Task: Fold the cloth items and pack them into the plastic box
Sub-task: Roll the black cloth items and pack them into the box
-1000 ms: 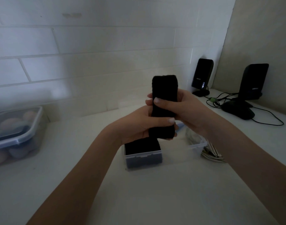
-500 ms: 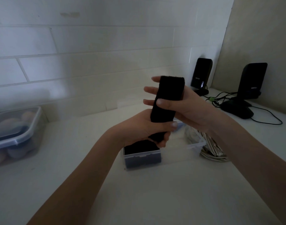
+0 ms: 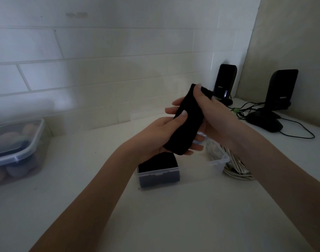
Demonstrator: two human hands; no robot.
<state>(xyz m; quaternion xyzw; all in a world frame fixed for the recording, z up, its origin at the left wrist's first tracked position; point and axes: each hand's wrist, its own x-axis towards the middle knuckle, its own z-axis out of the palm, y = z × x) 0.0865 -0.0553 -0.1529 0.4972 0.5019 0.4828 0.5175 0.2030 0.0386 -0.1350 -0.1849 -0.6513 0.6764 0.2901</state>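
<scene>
A lidded tub [image 3: 19, 151] stood at the bench's left edge. The left hand [image 3: 161, 135] cradled the lower end of a folded black cloth [image 3: 188, 122], thumb pressed on top. The right hand [image 3: 208, 113] clasped its upper end. Both held it tilted above the clear box [image 3: 208, 168], whose left end held another black cloth [image 3: 157, 162]. Two speakers [image 3: 226, 82] stood at the right rear corner.

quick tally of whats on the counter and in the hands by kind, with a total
Black folded cloths: 2, one held by the left hand and right hand, one in the open box
Clear plastic boxes: 2, open, lidded
Black speakers: 2
Black mouse: 1
Striped bundle: 1
Total: 8
</scene>
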